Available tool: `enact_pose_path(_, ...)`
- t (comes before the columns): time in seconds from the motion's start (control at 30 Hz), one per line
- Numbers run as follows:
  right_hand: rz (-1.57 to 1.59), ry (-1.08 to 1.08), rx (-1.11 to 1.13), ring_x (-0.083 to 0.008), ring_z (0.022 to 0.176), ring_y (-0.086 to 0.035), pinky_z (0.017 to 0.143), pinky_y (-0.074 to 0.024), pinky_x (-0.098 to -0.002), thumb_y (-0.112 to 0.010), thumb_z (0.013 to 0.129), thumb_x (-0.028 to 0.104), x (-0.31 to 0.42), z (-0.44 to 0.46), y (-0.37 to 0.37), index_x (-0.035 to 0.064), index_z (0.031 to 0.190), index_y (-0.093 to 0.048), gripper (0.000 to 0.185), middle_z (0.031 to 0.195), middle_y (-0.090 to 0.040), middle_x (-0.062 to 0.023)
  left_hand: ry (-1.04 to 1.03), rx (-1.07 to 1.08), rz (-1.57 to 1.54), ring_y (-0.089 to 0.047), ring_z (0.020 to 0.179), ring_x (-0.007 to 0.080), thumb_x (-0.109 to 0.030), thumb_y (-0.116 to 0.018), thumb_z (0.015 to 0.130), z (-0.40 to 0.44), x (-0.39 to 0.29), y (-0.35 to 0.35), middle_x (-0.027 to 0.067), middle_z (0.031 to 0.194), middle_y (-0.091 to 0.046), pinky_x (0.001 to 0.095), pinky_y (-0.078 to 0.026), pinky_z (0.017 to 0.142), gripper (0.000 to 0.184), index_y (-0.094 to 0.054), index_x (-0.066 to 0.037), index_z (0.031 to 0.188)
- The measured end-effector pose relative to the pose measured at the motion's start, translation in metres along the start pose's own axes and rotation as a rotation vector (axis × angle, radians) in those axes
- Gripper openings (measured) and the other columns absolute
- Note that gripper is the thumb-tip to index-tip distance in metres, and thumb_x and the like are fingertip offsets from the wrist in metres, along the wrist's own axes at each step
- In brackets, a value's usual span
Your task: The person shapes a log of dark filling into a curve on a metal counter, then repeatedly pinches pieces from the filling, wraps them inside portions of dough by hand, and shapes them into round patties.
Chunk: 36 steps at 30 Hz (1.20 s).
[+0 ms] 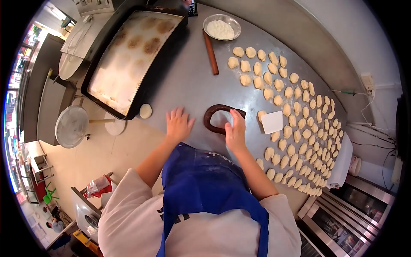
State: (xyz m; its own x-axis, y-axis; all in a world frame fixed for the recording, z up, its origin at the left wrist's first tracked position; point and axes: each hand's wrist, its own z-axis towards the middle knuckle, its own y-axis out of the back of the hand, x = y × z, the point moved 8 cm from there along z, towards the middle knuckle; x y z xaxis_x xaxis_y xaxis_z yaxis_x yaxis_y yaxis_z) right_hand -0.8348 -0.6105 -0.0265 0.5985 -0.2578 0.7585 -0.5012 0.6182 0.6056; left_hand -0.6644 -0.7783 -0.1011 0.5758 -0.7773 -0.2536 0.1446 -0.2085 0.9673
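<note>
My left hand [179, 124] lies flat on the steel worktop [184, 81], fingers spread and holding nothing. A thick, dark brown rope of paste or dough [209, 118] curves in a U in front of me. My right hand [236, 132] grips it at its open side, fingers on the far arm and thumb by the end of the near arm. Its palm side is partly hidden. One pale, round dough piece [145, 111] sits left of my left hand. Just right of my right hand, a white scraper [272, 122] rests among the filled dough pieces [297, 136].
A wooden rolling pin [210, 52] lies beyond the rope, beside a metal bowl [222, 27] of white flour. Rows of dough pieces cover the worktop's right side. A large rectangular griddle [132, 55] stands at left, with a fan [72, 127] beyond. Ovens [338, 222] are at lower right.
</note>
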Motion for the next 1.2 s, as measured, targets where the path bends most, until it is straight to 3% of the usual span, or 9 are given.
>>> enact_pose_path(0.17,-0.17,-0.069,0.028,-0.0398,0.128,-0.043,0.108,-0.0303,-0.0493,-0.053,0.096,0.026,0.002,-0.011,0.006,0.0041,0.137,-0.047,0.048,0.139,-0.046,-0.0227,-0.126,0.034,0.052,-0.022,0.145,0.0379,-0.054,-0.062,0.085,0.043,-0.018,0.01,0.0203,0.154,-0.029,0.0635,-0.014,0.114,0.08,-0.038,-0.009,0.147)
enact_pose_path(0.37,-0.218,-0.012,0.008,-0.0414,0.127,-0.043,0.107,-0.0297,-0.051,-0.06,0.089,0.025,0.013,-0.011,0.026,0.0041,0.133,-0.05,0.05,0.139,-0.046,-0.0222,0.18,0.035,0.0,-0.012,0.149,0.0357,-0.059,-0.054,0.089,0.051,0.03,-0.007,0.0197,0.159,-0.019,0.0632,-0.01,0.116,0.084,-0.029,-0.01,0.153)
enact_pose_path(0.47,-0.249,-0.047,0.008,-0.0416,0.125,-0.044,0.106,-0.0307,-0.0512,-0.06,0.091,0.026,0.005,-0.019,0.029,0.0038,0.133,-0.05,0.048,0.138,-0.047,-0.0219,-0.012,0.041,0.094,-0.011,0.149,0.0359,-0.061,-0.053,0.089,0.052,0.021,-0.006,0.0202,0.159,-0.018,0.0634,-0.009,0.116,0.086,-0.029,-0.009,0.152)
enact_pose_path(0.67,-0.212,-0.045,0.022,-0.0406,0.123,-0.046,0.105,-0.0347,-0.0494,-0.06,0.092,0.026,0.006,-0.017,0.02,0.002,0.132,-0.05,0.048,0.136,-0.048,-0.0235,-0.033,0.092,0.037,-0.013,0.148,0.0387,-0.056,-0.057,0.088,0.041,-0.007,0.009,0.0217,0.157,-0.021,0.064,-0.01,0.115,0.082,-0.033,-0.008,0.15)
enact_pose_path(0.77,-0.143,-0.024,0.023,-0.0417,0.121,-0.048,0.104,-0.0372,-0.0494,-0.061,0.091,0.024,0.013,-0.016,0.012,0.0015,0.131,-0.051,0.048,0.134,-0.05,-0.0237,-0.087,-0.033,-0.074,-0.022,0.145,0.038,-0.058,-0.059,0.086,0.039,0.003,-0.005,0.0194,0.155,-0.028,0.058,-0.022,0.115,0.077,-0.044,-0.009,0.143)
enact_pose_path(0.87,-0.178,0.011,0.004,-0.0425,0.12,-0.049,0.103,-0.0389,-0.0486,-0.065,0.088,0.021,0.021,-0.009,0.012,0.0007,0.131,-0.05,0.05,0.133,-0.05,-0.0246,-0.063,0.21,-0.127,-0.044,0.131,0.0355,-0.052,-0.068,0.081,0.013,0.032,-0.039,0.0176,0.143,-0.046,0.0491,-0.04,0.106,0.069,-0.054,-0.01,0.134)
enact_pose_path(0.97,-0.174,-0.012,-0.008,-0.0422,0.121,-0.048,0.102,-0.0396,-0.0478,-0.067,0.087,0.02,0.01,-0.016,0.003,0.0004,0.129,-0.05,0.05,0.133,-0.05,-0.025,0.248,0.297,-0.354,-0.061,0.107,0.0324,-0.043,-0.074,0.077,-0.011,0.064,-0.01,0.0142,0.117,-0.065,0.0438,-0.051,0.091,0.057,-0.063,-0.008,0.12)
enact_pose_path(1.07,-0.18,-0.012,0.068,-0.0411,0.12,-0.05,0.101,-0.0416,-0.0463,-0.068,0.086,0.018,0.009,-0.021,-0.015,0.0014,0.128,-0.052,0.048,0.133,-0.05,-0.0231,0.213,0.438,-0.438,-0.065,0.095,0.0335,-0.035,-0.076,0.079,-0.015,0.056,0.016,0.0163,0.1,-0.069,0.0417,-0.052,0.086,0.044,-0.067,-0.003,0.108)
enact_pose_path(1.2,-0.18,0.031,0.101,-0.0394,0.118,-0.052,0.097,-0.0456,-0.045,-0.069,0.084,0.017,0.021,-0.013,-0.015,0.0026,0.123,-0.056,0.043,0.132,-0.051,-0.0205,0.662,0.189,-0.855,-0.067,0.096,0.0321,-0.039,-0.076,0.08,-0.011,0.126,-0.014,0.0183,0.105,-0.07,0.0394,-0.052,0.084,0.045,-0.068,-0.003,0.107)
